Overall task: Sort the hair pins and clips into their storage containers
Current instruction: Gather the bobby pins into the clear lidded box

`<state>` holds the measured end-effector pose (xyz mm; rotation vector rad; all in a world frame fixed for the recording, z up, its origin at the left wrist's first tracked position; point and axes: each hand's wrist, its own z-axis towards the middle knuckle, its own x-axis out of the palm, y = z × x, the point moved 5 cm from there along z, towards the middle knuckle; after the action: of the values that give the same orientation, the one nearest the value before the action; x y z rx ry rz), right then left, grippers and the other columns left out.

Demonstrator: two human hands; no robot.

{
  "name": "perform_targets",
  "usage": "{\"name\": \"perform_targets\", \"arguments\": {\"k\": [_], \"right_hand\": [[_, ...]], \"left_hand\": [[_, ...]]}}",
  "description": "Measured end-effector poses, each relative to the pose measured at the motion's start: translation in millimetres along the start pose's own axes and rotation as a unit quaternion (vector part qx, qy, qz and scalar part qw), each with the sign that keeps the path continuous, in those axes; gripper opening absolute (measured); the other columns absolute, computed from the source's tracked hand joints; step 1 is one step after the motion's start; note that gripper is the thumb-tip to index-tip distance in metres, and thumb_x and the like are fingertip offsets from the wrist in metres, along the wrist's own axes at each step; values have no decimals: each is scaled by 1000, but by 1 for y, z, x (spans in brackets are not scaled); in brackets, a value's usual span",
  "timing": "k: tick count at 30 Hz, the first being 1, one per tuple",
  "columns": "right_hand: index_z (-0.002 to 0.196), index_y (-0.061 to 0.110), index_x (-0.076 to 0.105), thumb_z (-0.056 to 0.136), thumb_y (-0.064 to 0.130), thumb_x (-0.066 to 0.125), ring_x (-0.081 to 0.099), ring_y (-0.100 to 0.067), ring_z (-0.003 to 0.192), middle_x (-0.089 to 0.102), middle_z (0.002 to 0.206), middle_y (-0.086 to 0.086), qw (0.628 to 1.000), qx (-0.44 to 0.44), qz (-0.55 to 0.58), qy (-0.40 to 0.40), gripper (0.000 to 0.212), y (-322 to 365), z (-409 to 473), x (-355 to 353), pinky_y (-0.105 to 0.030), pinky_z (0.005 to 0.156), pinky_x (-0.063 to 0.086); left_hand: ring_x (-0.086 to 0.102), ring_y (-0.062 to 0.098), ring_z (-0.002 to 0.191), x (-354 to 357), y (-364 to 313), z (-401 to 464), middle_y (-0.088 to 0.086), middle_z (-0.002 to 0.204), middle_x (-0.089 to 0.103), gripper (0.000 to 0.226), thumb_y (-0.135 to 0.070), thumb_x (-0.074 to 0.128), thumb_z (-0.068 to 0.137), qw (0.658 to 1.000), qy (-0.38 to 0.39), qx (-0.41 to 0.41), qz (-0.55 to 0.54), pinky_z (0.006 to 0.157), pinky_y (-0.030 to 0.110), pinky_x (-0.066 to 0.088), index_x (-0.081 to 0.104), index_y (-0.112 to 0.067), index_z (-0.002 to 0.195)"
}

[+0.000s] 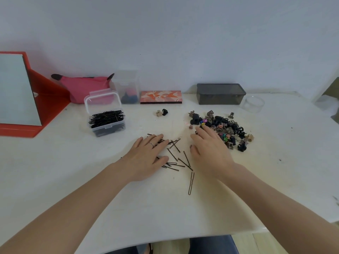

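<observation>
The left hand [146, 156] lies flat, fingers straight, pressing on the scattered hair pins [176, 158] on the white surface [128, 208]; the right hand [209, 151] is also extended flat, fingertips touching the near edge of the pile of small claw clips [223, 127]. Neither of the hands holds anything. The pins appear to be thin, stiff wire, light and prone to sliding on the smooth surface; they lie flat, so judge it best to sweep them into a bundle and pinch it mid-length, or lift a single pin by its looped end. The clips appear to be light, rigid plastic that rolls loose; scoop them by the handful. The open clear box [106, 118], already holding pins, stands beyond the left hand; the lidded grey container [220, 94] stands beyond the clips. No legible writing or brand is visible.
</observation>
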<state>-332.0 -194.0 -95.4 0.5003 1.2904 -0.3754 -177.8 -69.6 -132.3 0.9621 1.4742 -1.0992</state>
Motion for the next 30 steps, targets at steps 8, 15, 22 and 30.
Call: {"name": "perform_targets", "arguments": {"k": [8,15,22,30], "right_hand": [[156,11,14,95,46,-5,-3,-20,152,8,164,-8,990,-24,117,80,73,50,-54,26,-31,122,-6],[151,2,28,101,30,21,16,-26,149,24,160,-13,953,45,299,10,58,95,3,41,-33,122,9],[151,15,35,106,29,26,24,-11,145,33,157,2,923,109,369,-29,48,77,29,25,-30,121,16],[138,8,50,107,21,21,38,-22,135,52,142,-8,947,-3,305,101,44,108,39,35,-22,109,16]], "left_hand": [[-10,6,149,-5,24,-22,-16,163,-7,91,-85,0,79,1000,-13,-18,9,122,39,-4,1,-36,156],[9,16,150,0,39,-30,-3,162,14,117,-94,16,68,994,-57,-46,-82,123,36,9,17,-17,156],[10,7,147,-13,48,-43,-9,161,13,118,-93,38,66,978,-77,-60,-184,122,30,13,9,-23,156],[-4,-5,144,-8,44,-49,-18,160,1,127,-94,46,60,993,-65,-43,-94,123,29,4,2,-25,157]]}}
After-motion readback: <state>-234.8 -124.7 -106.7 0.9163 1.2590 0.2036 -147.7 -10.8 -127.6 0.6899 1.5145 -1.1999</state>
